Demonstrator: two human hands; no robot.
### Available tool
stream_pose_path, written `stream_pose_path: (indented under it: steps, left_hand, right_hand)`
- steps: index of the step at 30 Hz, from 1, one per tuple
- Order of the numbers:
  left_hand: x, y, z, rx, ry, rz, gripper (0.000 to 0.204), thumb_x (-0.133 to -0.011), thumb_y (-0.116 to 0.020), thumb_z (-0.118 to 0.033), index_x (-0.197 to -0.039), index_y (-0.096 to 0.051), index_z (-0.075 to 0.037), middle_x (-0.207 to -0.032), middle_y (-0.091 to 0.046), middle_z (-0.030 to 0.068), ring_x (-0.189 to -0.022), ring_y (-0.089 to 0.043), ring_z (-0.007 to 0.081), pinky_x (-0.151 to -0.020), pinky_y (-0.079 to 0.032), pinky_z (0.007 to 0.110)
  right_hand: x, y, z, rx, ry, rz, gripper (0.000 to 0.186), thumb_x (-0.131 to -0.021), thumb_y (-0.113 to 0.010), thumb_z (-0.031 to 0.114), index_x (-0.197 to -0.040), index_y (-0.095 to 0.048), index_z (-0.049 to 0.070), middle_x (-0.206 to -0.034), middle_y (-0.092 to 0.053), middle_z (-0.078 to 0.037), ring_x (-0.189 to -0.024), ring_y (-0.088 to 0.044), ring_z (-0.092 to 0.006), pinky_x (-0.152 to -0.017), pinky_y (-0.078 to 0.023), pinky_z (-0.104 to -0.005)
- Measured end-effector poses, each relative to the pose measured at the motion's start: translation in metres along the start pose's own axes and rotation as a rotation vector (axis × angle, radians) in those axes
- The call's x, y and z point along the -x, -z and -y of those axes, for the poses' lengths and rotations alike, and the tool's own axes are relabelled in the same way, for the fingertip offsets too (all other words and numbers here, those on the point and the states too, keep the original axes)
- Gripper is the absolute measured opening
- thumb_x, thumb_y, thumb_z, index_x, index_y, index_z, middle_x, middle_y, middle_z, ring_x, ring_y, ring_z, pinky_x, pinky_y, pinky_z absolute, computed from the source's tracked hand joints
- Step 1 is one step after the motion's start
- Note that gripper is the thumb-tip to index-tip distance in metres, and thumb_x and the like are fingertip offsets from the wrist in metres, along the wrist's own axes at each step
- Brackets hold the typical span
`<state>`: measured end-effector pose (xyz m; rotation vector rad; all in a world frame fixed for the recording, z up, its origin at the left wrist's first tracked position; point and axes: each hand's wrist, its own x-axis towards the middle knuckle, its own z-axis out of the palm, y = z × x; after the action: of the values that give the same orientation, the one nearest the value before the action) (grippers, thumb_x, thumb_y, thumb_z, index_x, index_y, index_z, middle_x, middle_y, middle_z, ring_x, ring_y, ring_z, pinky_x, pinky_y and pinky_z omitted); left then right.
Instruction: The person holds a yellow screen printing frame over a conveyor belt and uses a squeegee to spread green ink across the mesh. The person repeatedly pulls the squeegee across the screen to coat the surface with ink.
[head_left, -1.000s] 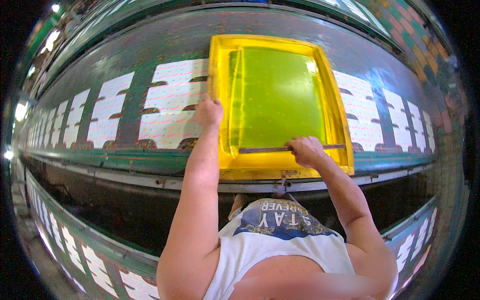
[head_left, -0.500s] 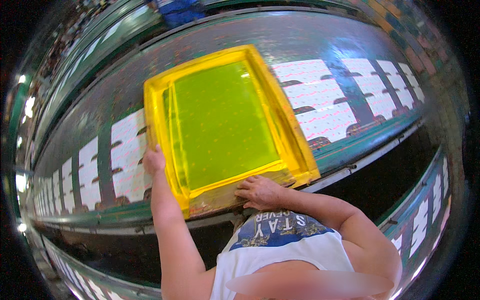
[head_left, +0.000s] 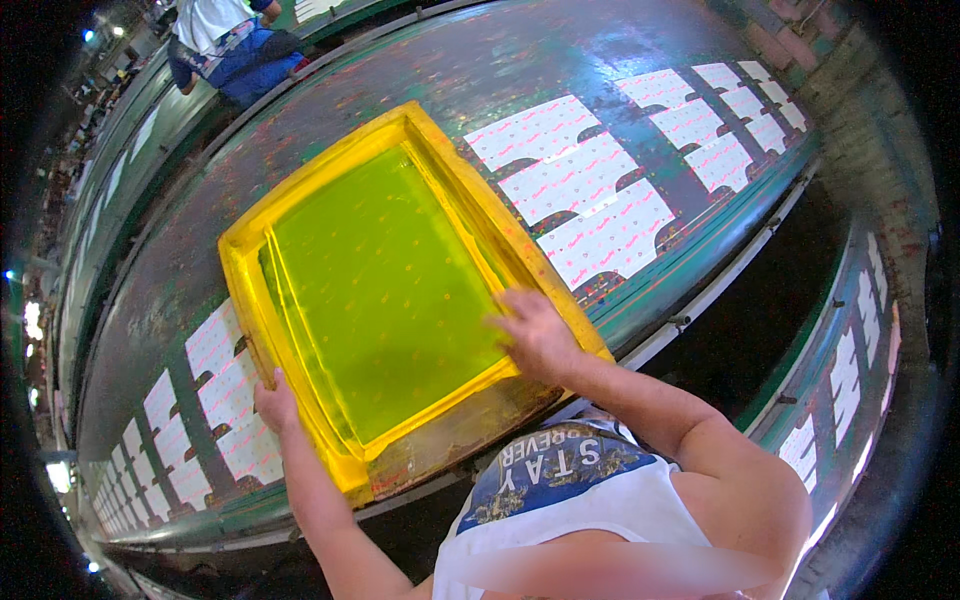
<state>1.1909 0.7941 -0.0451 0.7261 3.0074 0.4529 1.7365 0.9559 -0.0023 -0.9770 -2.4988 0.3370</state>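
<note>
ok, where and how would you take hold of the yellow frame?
I'd take the yellow frame by its left rail and right rail, each from its outer side. Both are long raised borders flanking the flat green panel, and with the frame lying flat, its short near end facing the wearer, both seem reachable.

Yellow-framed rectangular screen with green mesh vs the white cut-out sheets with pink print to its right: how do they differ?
Colour: the yellow-framed screen is yellow and green; the white pink-printed sheets are mostly white.
Size: the screen looks larger than any single sheet.
Form: the screen has a raised rim; the sheets lie flat.
Contact: the bare left hand touches the screen's left edge; neither hand touches those sheets.
Shared: both show small scattered marks.
</note>
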Motion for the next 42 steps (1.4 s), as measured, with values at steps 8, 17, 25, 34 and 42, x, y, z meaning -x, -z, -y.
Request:
stream_pose_path:
  steps: [8,17,25,34,42]
  left_hand:
    - [-0.016,-0.009,0.024,0.162,0.032,0.122,0.084,-0.089,-0.091,-0.041,-0.145,-0.062,0.014,-0.147,-0.065,0.0336,-0.135,-0.064,0.0476,-0.116,-0.051,0.052]
    - [-0.014,0.009,0.007,0.24,0.013,0.136,0.064,-0.087,-0.091,-0.03,-0.13,-0.072,0.013,-0.13,-0.075,0.0298,-0.118,-0.072,0.0449,-0.105,-0.055,0.051]
    - [-0.001,0.014,-0.027,0.485,-0.021,0.122,0.049,-0.088,-0.088,-0.014,-0.127,-0.074,0.013,-0.124,-0.078,0.0249,-0.11,-0.074,0.0373,-0.1,-0.057,0.046]
    - [0.114,-0.015,-0.209,0.603,-0.029,0.084,0.035,-0.09,-0.086,-0.007,-0.118,-0.077,0.011,-0.12,-0.08,0.0214,-0.104,-0.076,0.0304,-0.091,-0.059,0.042]
    - [0.181,-0.047,-0.343,0.493,-0.068,0.053,0.035,-0.088,-0.086,-0.006,-0.117,-0.077,0.01,-0.113,-0.081,0.0192,-0.099,-0.075,0.0295,-0.093,-0.058,0.042]
  right_hand:
    - [-0.026,-0.004,-0.068,0.003,-0.615,0.102,0.084,-0.084,-0.077,0.009,-0.162,-0.045,0.014,-0.132,-0.068,-0.019,-0.124,-0.066,-0.0438,-0.104,-0.056,-0.0536]
    - [-0.039,0.018,-0.065,-0.086,-0.596,-0.006,0.068,-0.08,-0.071,0.002,-0.146,-0.064,0.016,-0.123,-0.074,-0.018,-0.114,-0.071,-0.0422,-0.098,-0.059,-0.051]
    - [-0.051,0.068,-0.111,-0.134,-0.523,-0.106,0.062,-0.08,-0.071,0.003,-0.14,-0.069,0.014,-0.116,-0.075,-0.018,-0.108,-0.073,-0.0422,-0.094,-0.06,-0.051]
    - [-0.012,0.128,-0.28,-0.154,-0.652,-0.101,0.063,-0.08,-0.071,0.0,-0.142,-0.071,0.016,-0.129,-0.076,-0.019,-0.118,-0.073,-0.0414,-0.1,-0.06,-0.0471]
    - [0.041,0.162,-0.415,-0.226,-0.649,-0.219,0.06,-0.082,-0.071,0.0,-0.139,-0.073,0.017,-0.128,-0.077,-0.016,-0.115,-0.075,-0.0373,-0.1,-0.061,-0.0456]
